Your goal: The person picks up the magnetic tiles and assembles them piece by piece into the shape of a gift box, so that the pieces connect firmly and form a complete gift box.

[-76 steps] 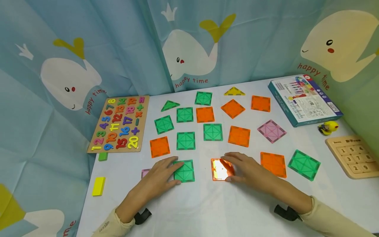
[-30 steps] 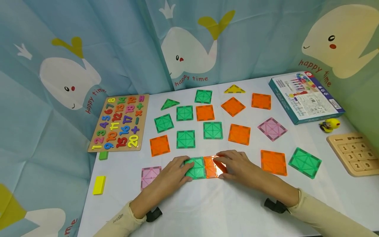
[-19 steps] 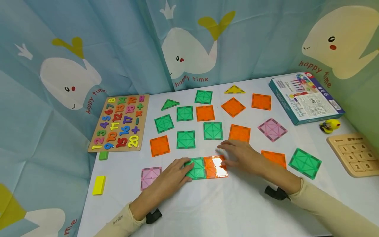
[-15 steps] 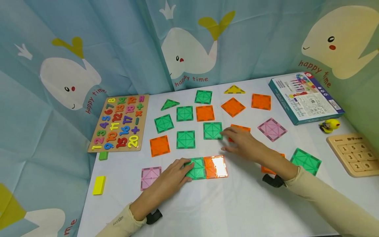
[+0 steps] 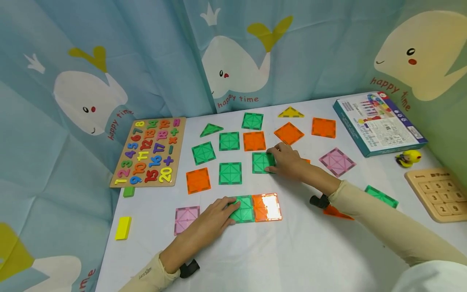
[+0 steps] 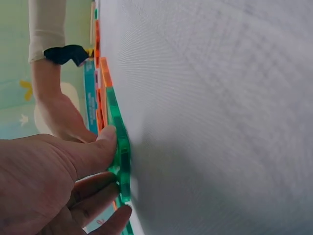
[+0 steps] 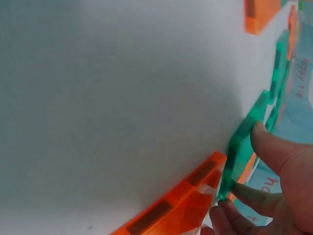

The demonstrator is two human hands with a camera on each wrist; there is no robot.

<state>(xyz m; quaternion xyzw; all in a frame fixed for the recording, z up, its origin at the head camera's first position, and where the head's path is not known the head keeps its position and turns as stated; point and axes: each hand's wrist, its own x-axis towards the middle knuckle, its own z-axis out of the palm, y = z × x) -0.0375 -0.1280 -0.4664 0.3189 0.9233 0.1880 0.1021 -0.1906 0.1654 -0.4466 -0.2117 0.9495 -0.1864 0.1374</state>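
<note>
My left hand (image 5: 215,213) holds the left edge of a green square magnetic tile (image 5: 245,209), which lies flat against an orange square tile (image 5: 260,207) on its right. In the left wrist view the thumb and fingers grip that green tile (image 6: 124,166) along its side. Farther up the table, my right hand (image 5: 288,161) pinches another green square tile (image 5: 260,163) by its right side. The right wrist view shows thumb and fingers on this green tile (image 7: 239,152), beside an orange tile (image 7: 181,200). An orange tile under the right hand is mostly hidden.
More green, orange and pink tiles, a green triangle (image 5: 211,129) and a yellow triangle (image 5: 290,112) lie spread about. A number board (image 5: 148,152) stands left, with a yellow block (image 5: 123,228) below. A box (image 5: 379,123), toy figure (image 5: 408,157) and wooden number board (image 5: 435,194) are right.
The green and orange tiles came together edge to edge. My right hand then let go of the orange tile and moved up to another green tile. The left hand stays on its tile.
</note>
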